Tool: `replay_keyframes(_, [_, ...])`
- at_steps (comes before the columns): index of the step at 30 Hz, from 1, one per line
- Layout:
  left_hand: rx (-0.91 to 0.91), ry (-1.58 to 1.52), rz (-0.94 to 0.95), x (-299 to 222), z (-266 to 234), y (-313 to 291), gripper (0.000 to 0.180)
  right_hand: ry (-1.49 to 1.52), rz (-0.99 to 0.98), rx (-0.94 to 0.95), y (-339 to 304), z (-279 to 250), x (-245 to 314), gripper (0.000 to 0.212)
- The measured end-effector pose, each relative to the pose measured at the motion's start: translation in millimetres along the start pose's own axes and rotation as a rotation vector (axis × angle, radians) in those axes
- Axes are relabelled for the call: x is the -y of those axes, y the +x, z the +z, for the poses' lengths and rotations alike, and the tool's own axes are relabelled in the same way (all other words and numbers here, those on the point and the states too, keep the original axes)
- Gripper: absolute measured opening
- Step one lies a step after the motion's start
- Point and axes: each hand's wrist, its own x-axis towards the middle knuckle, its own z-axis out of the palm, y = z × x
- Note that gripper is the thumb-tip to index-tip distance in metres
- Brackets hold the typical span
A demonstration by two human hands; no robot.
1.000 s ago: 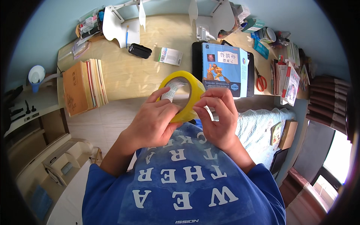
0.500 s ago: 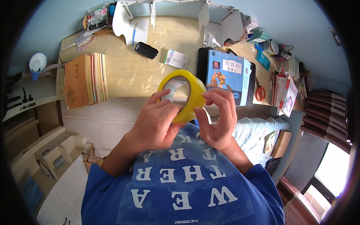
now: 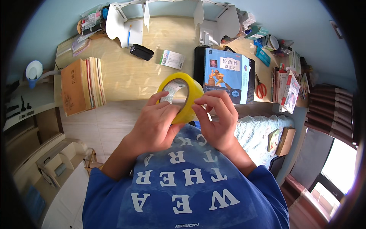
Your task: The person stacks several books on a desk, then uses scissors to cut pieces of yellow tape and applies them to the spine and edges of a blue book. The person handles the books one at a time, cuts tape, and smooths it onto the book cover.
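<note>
A roll of yellow tape is held up in front of my chest, above the near edge of a wooden desk. My left hand wraps around the roll's left and lower side, thumb on the rim. My right hand pinches at the roll's right edge with fingertips and thumb. Something pale shows through the roll's hole. Whether a tape end is lifted I cannot tell.
On the desk lie a blue book on a black slab, a small white box, a black case, red-handled scissors and a stack of books. White shelf brackets stand at the back. A bed lies right.
The roll and both hands stay together at the same spot before my chest. My head has shifted, so the desk sits a little differently in view. My right fingers have crept slightly along the roll's edge.
</note>
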Motion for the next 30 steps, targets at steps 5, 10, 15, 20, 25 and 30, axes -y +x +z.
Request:
replay_keyframes(5, [0.012, 0.007, 0.012, 0.0, 5.1, -0.9, 0.02, -0.042, -0.01, 0.07, -0.3, -3.4, -8.7, 0.019])
replay_keyframes(10, [0.036, 0.038, 0.027, -3.5, 3.8, 0.0, 0.023, -0.02, 0.003, 0.073, -3.2, -0.4, -8.9, 0.017])
replay_keyframes(15, [0.011, -0.016, -0.031, -9.0, 9.3, 1.3, 0.024, -0.055, -0.105, 0.023, -7.4, 4.6, -17.1, 0.021])
replay_keyframes(20, [-0.079, -0.092, -0.057, -13.8, 17.8, -2.1, 0.017, -0.113, -0.193, -0.042, -15.9, 5.6, -21.0, 0.023])
replay_keyframes(25, [-0.075, -0.143, -0.107, -20.9, 19.8, -2.5, 0.016, -0.118, -0.236, -0.118, -23.0, 6.1, -26.7, 0.021])
replay_keyframes(30, [-0.064, -0.092, -0.109, -22.3, 19.8, -3.2, 0.02, 0.009, -0.1, -0.047, -25.2, -0.4, -25.8, 0.018])
